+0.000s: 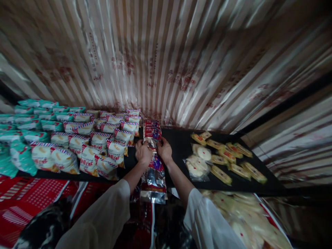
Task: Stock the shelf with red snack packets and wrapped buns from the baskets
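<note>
A column of red, purple and silver foil snack packets (153, 133) lies on the black shelf (179, 143), running from the back toward the front edge. My left hand (143, 152) grips the column's left side with curled fingers. On the opposite side my right hand (164, 150) closes on the packets' right edge. Between my wrists a purple and silver packet (155, 162) shows. The nearest silver packet (153, 185) hangs a little over the shelf's front edge. My fingertips are partly hidden.
Rows of white snack bags (100, 141) stand to the left, with teal bags (27, 128) beyond them. Yellow wrapped packets (230, 155) and round white cakes (197, 162) lie on the right. Below are red crates (33, 197) and more bagged cakes (241, 214). A striped plastic sheet (155, 62) hangs behind.
</note>
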The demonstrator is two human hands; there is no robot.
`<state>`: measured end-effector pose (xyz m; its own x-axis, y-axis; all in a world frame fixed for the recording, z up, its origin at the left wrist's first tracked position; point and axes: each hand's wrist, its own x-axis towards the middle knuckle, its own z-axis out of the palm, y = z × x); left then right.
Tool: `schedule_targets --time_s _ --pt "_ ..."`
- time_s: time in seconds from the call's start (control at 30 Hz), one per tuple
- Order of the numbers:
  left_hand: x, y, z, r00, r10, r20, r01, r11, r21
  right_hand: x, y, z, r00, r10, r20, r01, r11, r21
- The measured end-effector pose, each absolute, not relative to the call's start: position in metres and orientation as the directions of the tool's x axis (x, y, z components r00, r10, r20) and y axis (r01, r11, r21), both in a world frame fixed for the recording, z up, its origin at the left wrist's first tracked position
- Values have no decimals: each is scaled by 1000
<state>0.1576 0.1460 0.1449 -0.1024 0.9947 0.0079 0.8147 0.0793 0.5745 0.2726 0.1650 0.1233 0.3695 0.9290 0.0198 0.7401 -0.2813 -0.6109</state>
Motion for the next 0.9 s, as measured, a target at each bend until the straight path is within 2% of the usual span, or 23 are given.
schedule_targets --time_s 0.2,0.3,0.47,0.63,0.7,0.77,0.83,0.9 --pt "158 146 144 -101 995 24 813 69 578 273 167 123 358 934 -16 729 -290 -620" --pt "156 143 148 -111 992 57 811 57 582 275 164 124 357 933 54 732 -243 -636" --pt "142 115 158 -68 974 214 810 -71 583 266 137 142 439 829 345 662 -40 -748" --pt "107 42 140 87 944 318 681 -289 673 234 58 168 401 816 417 427 237 -873" --pt "86 6 124 165 947 277 632 -317 707 216 17 173 297 872 390 383 265 -885" --pt "63 -23 106 219 964 151 650 -260 714 196 -20 170 50 939 341 397 294 -869" --pt "38 -42 89 212 977 -20 705 -139 695 176 -45 159 -222 950 220 418 297 -858" --pt "16 -51 77 173 975 -138 751 -39 660 156 -58 141 -390 920 23 478 224 -849"
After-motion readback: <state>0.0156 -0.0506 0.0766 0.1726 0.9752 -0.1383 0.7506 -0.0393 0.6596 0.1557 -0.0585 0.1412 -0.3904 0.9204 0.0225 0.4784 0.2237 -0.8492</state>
